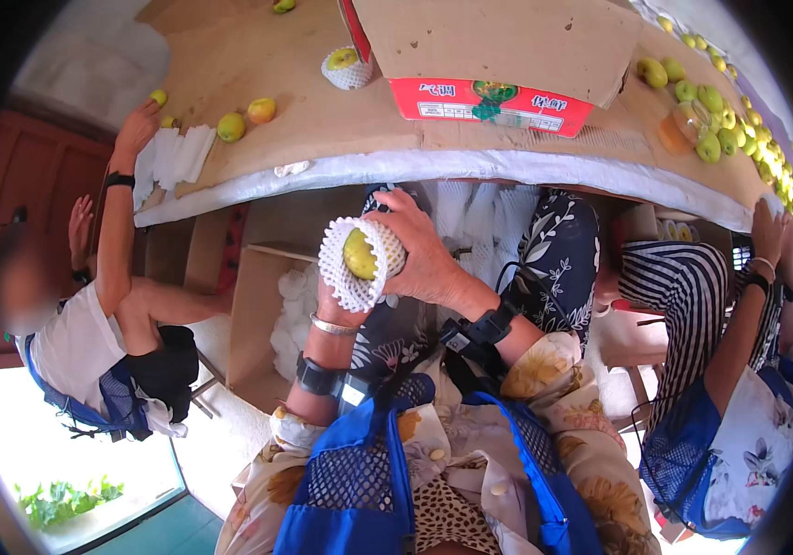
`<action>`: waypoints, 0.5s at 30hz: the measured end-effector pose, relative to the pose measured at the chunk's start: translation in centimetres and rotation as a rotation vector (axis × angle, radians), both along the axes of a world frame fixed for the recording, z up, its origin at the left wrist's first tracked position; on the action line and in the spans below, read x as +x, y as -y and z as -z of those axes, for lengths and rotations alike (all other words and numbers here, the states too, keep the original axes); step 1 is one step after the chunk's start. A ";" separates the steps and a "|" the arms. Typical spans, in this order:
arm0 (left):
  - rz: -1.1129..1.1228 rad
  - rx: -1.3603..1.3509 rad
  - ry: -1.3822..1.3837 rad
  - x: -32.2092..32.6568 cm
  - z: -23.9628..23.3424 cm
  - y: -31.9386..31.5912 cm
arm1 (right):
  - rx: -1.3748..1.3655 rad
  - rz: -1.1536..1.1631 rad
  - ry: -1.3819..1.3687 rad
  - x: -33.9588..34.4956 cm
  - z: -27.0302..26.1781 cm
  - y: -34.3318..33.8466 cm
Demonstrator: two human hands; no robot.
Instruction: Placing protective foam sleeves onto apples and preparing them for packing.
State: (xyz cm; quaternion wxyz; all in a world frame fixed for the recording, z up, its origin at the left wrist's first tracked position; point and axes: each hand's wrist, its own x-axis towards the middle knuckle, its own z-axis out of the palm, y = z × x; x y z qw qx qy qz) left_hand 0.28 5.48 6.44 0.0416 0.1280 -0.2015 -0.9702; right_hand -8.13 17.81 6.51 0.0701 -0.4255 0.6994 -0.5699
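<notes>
A yellow-green apple [360, 254] sits inside a white foam net sleeve [332, 258], held in front of my lap below the table edge. My right hand [418, 250] is wrapped around the sleeve's right side, with fingers over the top. Behind and under the sleeve is my left hand [341, 305], gripping from below; its fingers are mostly hidden. The apple's face shows through the sleeve's open end. On the table ahead stands another netted apple [345, 68], next to a red cardboard box [493, 104] with raised flaps.
Two loose apples [231, 127] lie near flat foam sleeves [185, 156] at left. Many apples [715, 118] are heaped at right. A carton [250, 333] of white foam nets stands by my knees. Co-workers sit on both sides; the left one's hand [139, 125] reaches an apple.
</notes>
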 end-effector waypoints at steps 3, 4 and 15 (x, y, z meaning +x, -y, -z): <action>-0.034 -0.103 0.074 -0.3 -0.4 -0.3 | 0.060 -0.053 0.015 -0.5 -0.2 -0.2; 0.033 0.144 -0.143 -0.3 0.2 0.0 | 0.050 -0.119 0.054 -0.6 -0.7 -0.1; -0.047 0.119 -0.155 0.0 1.0 -0.8 | -0.149 -0.063 0.111 1.0 0.6 -0.5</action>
